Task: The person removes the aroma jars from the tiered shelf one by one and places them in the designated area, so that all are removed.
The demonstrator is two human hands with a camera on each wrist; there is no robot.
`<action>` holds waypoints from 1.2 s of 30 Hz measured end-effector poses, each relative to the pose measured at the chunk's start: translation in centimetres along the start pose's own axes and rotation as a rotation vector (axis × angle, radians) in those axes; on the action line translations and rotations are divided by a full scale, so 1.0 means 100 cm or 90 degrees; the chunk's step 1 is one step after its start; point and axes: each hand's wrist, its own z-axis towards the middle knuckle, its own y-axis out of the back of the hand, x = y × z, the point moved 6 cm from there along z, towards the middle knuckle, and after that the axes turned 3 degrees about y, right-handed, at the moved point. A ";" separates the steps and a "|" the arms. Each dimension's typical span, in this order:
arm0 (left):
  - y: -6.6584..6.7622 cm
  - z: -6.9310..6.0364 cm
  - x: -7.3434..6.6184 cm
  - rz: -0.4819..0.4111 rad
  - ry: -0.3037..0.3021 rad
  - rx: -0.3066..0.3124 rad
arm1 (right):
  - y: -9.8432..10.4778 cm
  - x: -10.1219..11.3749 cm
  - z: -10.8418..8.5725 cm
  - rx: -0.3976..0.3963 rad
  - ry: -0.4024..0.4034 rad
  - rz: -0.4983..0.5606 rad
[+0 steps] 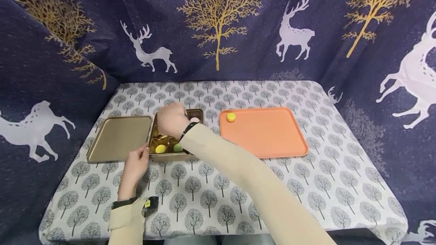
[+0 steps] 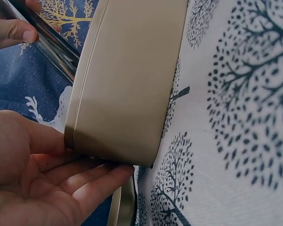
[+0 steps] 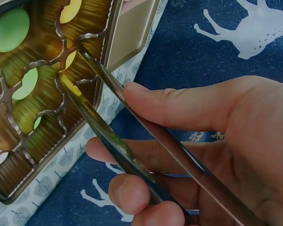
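My left hand [image 1: 137,160] grips the front left corner of a gold tin box [image 1: 170,157], its thumb at the rim and fingers along the side wall. Over the box, my right hand [image 1: 172,119] holds metal tweezers [image 3: 115,136], hidden by the hand in the head view. Their tips stand apart at the brown plastic divider, near a yellow piece [image 3: 71,60] deep in one compartment. Other compartments hold a yellow macaron [image 1: 161,149], a green macaron [image 1: 178,148] and a pale pink macaron [image 1: 194,120]. The right hand and forearm cover part of the box.
Left of the box lies a flat gold lid [image 1: 119,137]. To the right is an orange tray [image 1: 269,133], with one yellow macaron [image 1: 231,117] near its back left corner. A tree-patterned cloth [image 1: 204,199] covers the table. Dark blue curtains [image 1: 252,56] hang behind and beside it.
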 end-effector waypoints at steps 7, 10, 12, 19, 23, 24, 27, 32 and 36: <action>-0.002 0.001 0.001 0.003 0.003 0.000 | -0.002 -0.010 -0.001 -0.009 0.008 0.022; -0.003 0.001 0.001 0.002 0.002 0.002 | -0.003 -0.012 -0.002 -0.005 0.012 0.024; -0.003 0.000 0.001 0.002 0.006 0.005 | -0.003 -0.015 -0.004 -0.009 0.019 0.023; -0.002 0.000 0.001 0.000 0.022 0.016 | 0.001 -0.025 -0.012 -0.048 0.025 0.042; -0.002 0.000 0.002 0.000 0.037 0.020 | 0.002 -0.031 -0.015 -0.055 0.021 0.064; -0.002 0.000 0.002 -0.001 0.040 0.020 | 0.002 -0.032 -0.016 -0.059 0.021 0.069; -0.003 0.000 0.003 -0.001 0.044 0.019 | 0.003 -0.037 -0.018 -0.073 0.027 0.085; -0.002 0.001 0.002 0.002 0.040 0.015 | 0.006 -0.046 -0.025 -0.113 0.047 0.087; -0.003 0.001 0.003 0.001 0.042 0.011 | 0.007 -0.055 -0.032 -0.134 0.050 0.099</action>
